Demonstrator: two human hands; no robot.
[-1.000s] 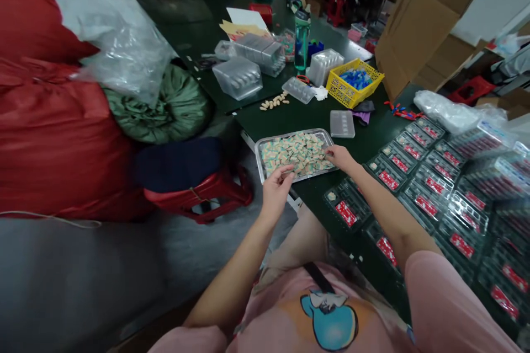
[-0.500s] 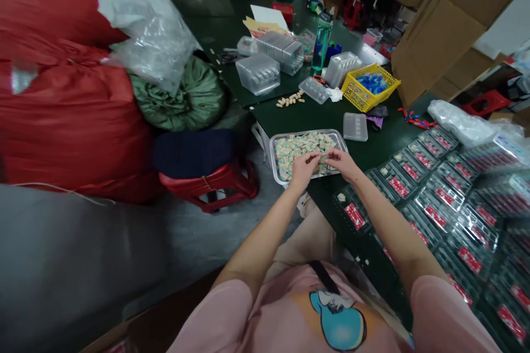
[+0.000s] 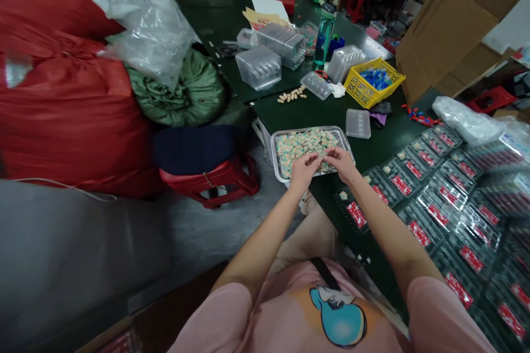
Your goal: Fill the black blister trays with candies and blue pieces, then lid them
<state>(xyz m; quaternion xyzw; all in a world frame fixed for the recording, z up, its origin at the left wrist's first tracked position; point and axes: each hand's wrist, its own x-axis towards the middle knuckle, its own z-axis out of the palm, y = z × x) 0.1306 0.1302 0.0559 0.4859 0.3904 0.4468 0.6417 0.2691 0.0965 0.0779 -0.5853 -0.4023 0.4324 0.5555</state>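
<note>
A metal tray (image 3: 275, 162) full of small flat pale tiles (image 3: 296, 144) with green marks rests at the corner of the dark green table. Over its near side, my left hand (image 3: 305, 168) and my right hand (image 3: 340, 161) nearly meet at the fingertips. Both hands have their fingers pinched together at the tiles; each seems to grip a small pale tile, though the fingers largely hide it. To the right of my right forearm, clear plastic trays (image 3: 401, 183) with red and white pieces stand in rows, some with a pale tile in a corner.
Behind the metal tray are a clear plastic box lid (image 3: 358, 123), wooden pegs (image 3: 292, 95), a yellow basket (image 3: 360, 88) of blue pieces, a water bottle (image 3: 324, 34) and stacked clear containers (image 3: 259, 68). A red stool (image 3: 211, 182) and large red sacks (image 3: 70, 121) stand to the left.
The view has shifted slightly. My hands stay together over the tray, with the right fingers a little differently placed.
</note>
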